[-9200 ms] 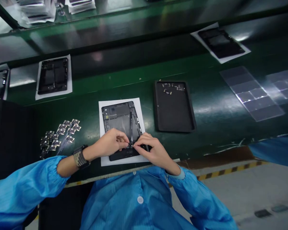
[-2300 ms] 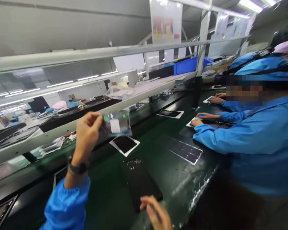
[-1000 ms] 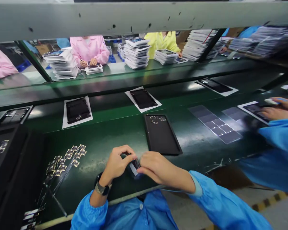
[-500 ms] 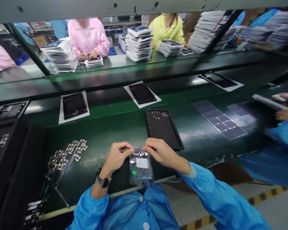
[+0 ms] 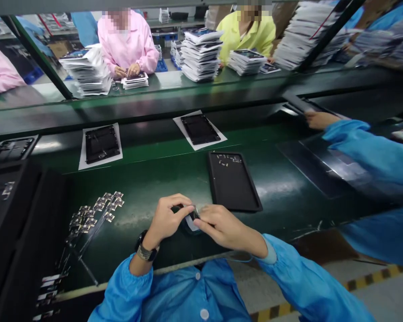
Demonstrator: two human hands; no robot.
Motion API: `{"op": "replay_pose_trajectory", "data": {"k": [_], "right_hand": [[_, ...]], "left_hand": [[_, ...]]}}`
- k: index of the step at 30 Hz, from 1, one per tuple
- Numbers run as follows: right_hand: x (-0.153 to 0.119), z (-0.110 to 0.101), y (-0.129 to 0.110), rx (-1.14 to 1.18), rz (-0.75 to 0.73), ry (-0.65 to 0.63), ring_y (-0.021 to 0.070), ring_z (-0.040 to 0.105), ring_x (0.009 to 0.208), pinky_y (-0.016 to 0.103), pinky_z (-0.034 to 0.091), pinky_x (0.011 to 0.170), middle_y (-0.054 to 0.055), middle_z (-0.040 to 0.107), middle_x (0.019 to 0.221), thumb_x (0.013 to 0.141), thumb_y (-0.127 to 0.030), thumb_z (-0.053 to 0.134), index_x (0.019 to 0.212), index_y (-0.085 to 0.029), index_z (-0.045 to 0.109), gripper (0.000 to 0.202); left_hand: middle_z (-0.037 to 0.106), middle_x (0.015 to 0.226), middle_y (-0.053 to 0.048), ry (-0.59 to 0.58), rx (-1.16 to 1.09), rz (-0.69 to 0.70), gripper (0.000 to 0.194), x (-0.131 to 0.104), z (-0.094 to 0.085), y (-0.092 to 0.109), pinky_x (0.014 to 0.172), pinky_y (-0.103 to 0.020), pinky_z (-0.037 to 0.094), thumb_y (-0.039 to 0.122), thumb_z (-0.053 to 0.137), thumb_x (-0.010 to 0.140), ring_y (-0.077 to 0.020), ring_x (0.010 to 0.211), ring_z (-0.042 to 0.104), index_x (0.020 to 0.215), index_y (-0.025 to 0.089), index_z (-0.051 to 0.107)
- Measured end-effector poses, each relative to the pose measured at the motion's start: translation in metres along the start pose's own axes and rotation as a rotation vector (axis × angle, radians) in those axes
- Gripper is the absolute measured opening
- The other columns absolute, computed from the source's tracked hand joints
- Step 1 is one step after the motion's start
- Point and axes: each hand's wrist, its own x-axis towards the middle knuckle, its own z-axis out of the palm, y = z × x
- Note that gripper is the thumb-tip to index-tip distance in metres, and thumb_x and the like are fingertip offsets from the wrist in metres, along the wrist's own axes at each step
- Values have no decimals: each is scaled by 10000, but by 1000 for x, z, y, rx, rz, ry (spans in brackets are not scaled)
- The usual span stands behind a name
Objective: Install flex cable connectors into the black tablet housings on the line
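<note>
Both hands' fingers (image 5: 186,209) (image 5: 201,222) pinch closed on the clear bag (image 5: 192,223), which hangs between and below them, above the near bench (image 5: 147,179).

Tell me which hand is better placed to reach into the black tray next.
Probably the right hand: the black tray lies just beyond it. The left hand is farther off, and both hold the bag.

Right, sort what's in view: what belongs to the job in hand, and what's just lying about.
Job in hand:
- shiny bag with a white label, held by left hand and right hand

Lying about, it seems:
- small circuit boards
- black tray and its tiny parts
- two tablet shells on white sheets
</note>
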Motion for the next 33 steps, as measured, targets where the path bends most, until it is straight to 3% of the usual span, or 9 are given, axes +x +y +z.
{"op": "replay_pose_trajectory", "data": {"k": [7,12,17,20,23,27,33], "right_hand": [[-1,-3,2,28,-9,-38,123,403,526,285,279,571,-9,416,530,1035,-524,257,559,-199,360,586],[1,-3,5,155,52,50,113,369,498,280,280,554,-30,350,521,1022,-558,266,562,-205,315,582],[-4,-2,14,174,145,72,121,418,549,266,299,556,-12,437,594,1015,-524,333,616,-195,403,522],[-1,-4,15,122,179,53,129,446,589,264,305,574,-9,487,652,995,-484,409,697,-193,447,419],[8,-7,11,152,197,96,116,416,577,257,297,571,-34,427,621,1001,-425,405,673,-201,398,397],[20,-7,4,221,183,70,101,372,549,254,277,551,-53,368,578,989,-370,425,629,-198,382,401],[25,-3,2,273,159,17,98,373,546,254,276,545,-52,389,570,994,-364,412,638,-194,403,395]], "left_hand": [[711,768,-51,-18,39,53,144,0,7,9,737,-265,477,187,644,842,-162,747,648,709,162,694],[665,715,-32,39,-107,-177,163,-2,12,0,627,-247,460,290,659,820,-151,669,603,732,154,661],[657,687,-28,50,-234,-329,262,-6,15,-14,621,-250,454,396,689,778,-149,643,585,719,141,669],[633,650,-16,24,-118,-309,221,-6,11,-15,583,-239,414,343,674,785,-137,612,550,695,141,675],[640,658,-17,-34,-34,-268,190,-6,6,-10,579,-237,402,303,651,807,-135,610,540,719,140,692],[676,722,-37,-78,-31,-247,200,-5,0,-1,613,-244,435,300,607,845,-146,640,571,791,136,707],[630,651,-12,-97,27,-198,198,-4,-1,0,586,-236,384,294,619,848,-127,612,514,756,138,702]]}}
